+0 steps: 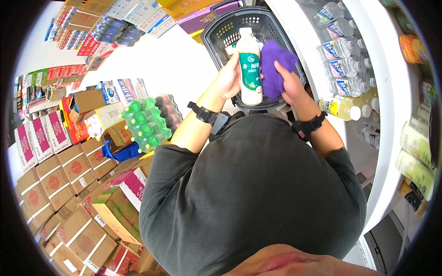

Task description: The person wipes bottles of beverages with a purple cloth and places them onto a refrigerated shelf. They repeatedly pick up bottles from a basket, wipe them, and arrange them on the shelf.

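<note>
Over a dark plastic shopping basket (224, 29), my left hand (230, 77) grips a white bottle (250, 69) with a green label and a white cap. The bottle stands roughly lengthwise in the view, its cap pointing away from me. My right hand (291, 82) holds a bunched purple cloth (274, 69) close against the bottle's right side. Behind the bottle, more pale items lie in the basket, mostly hidden. Both wrists wear black straps.
Shelves with clear water bottles (340, 68) and yellow drink bottles (340, 107) run along the right. At left stand shrink-wrapped green bottles (146, 124) and stacked cardboard boxes (74, 169). A purple carton (197, 20) sits beyond the basket's left side.
</note>
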Motion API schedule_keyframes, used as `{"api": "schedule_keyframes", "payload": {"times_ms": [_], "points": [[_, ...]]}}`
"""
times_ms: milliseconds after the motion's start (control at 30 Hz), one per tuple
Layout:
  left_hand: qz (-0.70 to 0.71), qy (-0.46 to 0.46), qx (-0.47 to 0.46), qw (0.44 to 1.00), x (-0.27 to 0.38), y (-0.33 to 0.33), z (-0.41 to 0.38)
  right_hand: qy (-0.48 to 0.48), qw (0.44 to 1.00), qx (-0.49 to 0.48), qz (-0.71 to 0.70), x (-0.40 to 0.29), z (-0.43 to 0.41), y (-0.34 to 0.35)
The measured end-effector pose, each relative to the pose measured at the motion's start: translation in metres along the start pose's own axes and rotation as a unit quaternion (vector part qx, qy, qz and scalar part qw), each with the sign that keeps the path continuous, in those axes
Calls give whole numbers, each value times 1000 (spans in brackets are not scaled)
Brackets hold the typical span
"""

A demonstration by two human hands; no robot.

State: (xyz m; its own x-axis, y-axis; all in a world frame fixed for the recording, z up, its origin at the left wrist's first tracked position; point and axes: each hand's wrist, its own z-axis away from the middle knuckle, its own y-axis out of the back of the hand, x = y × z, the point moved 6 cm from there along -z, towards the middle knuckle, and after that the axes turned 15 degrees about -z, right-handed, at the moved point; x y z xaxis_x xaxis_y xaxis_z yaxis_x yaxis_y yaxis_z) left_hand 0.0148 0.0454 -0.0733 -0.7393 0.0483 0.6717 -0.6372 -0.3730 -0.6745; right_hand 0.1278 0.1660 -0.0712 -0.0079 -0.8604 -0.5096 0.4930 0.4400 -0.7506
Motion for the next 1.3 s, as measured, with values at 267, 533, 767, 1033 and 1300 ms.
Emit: {"api": "schedule_keyframes", "payload": {"times_ms": [267,533,767,1033,1300], "points": [[33,-122,37,991,50,-49,39,458,623,-247,583,-39,34,-157],[18,-311,76,947,131,-37,81,350,731,-374,452,-17,51,-134],[-211,-453,104,860,146,-96,96,115,954,-277,-27,3,30,-143],[-23,-328,-100,939,136,-66,65,-81,989,-112,-58,21,12,-113],[-8,-240,26,970,111,-50,71,66,986,-138,63,-20,7,-126]]}}
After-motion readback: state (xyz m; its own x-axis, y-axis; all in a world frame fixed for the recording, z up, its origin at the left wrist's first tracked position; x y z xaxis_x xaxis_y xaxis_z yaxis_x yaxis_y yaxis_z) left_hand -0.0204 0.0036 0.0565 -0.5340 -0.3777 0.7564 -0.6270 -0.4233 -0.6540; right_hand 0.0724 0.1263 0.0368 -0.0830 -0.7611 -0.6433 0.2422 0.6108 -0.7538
